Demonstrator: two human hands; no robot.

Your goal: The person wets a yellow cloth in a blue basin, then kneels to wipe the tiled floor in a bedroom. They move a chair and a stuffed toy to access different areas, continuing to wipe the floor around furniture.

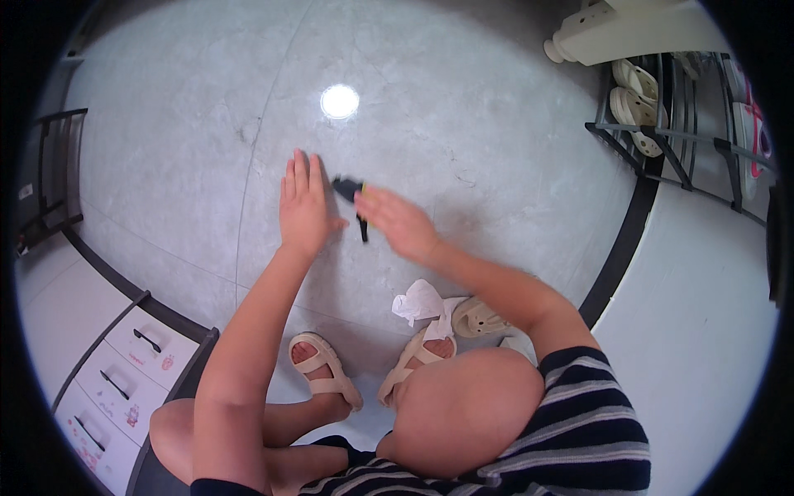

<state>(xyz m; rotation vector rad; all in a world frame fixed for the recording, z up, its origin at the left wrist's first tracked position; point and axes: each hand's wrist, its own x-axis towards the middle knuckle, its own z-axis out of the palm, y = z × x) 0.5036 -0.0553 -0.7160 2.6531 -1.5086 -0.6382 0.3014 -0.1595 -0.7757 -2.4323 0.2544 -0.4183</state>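
Note:
My left hand (303, 208) lies on the grey floor (186, 155), palm down, its fingers pointing away from me and its thumb stretched to the right. Just right of it, my right hand (396, 218) is slightly blurred, with its fingertips at a small black object with a yellow-green edge (348, 188). A thin black part of it (363, 229) sticks out towards me below the fingers. Whether my right fingers grip the object or only press against it cannot be told. What the object is stays unclear, partly hidden by the fingers.
Crumpled white paper (422, 302) lies by my right sandal, beside a beige clog (479, 318). A shoe rack (673, 133) holding clogs stands at the right, below cream furniture (633, 31). White drawers (133, 359) with black handles stand at the lower left, a dark metal frame (65, 164) above them.

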